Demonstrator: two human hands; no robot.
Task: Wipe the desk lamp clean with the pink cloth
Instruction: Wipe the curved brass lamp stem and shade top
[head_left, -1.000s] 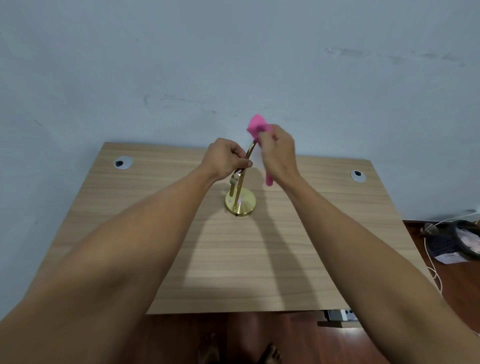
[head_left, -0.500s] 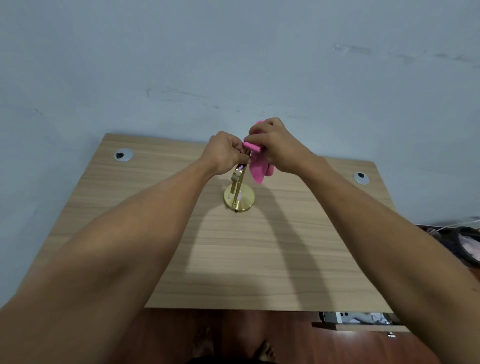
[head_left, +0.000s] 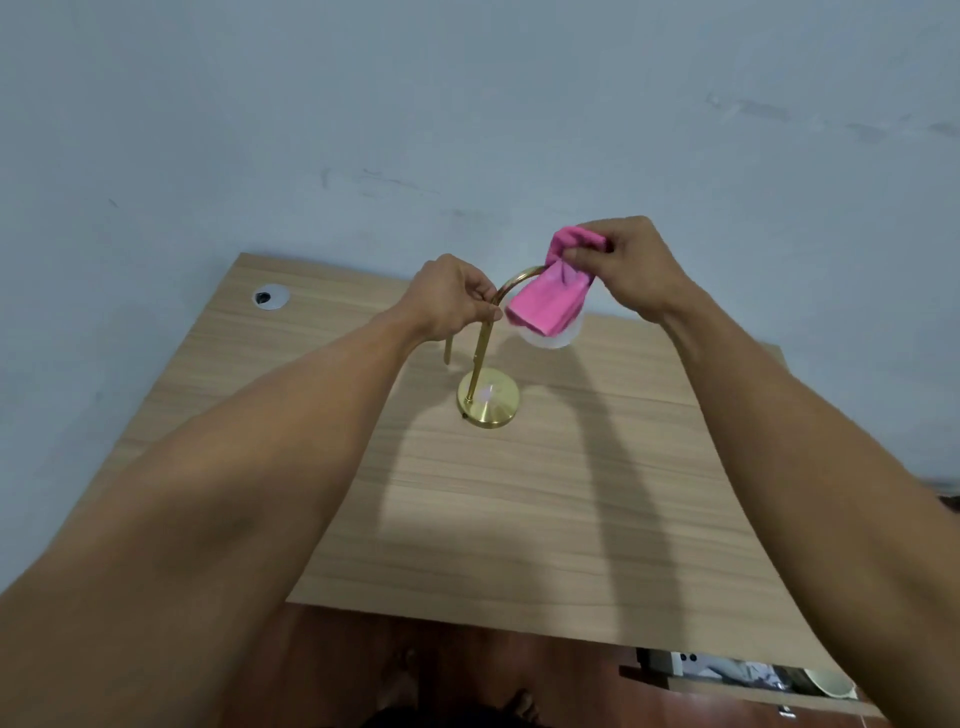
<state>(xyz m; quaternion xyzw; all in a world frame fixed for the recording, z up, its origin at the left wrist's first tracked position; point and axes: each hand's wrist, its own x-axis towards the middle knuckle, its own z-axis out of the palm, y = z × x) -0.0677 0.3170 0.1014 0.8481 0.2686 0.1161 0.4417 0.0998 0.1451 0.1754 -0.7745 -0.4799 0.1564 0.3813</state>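
Right hand (head_left: 631, 270) has lifted the pink cloth (head_left: 550, 301) rightward onto the shade (head_left: 558, 340)

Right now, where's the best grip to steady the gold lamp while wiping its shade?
Probably the gold desk lamp at its slim upright stem, just below the arch, from its left side, as the left hand does. The pink cloth and right hand crowd the shade side.
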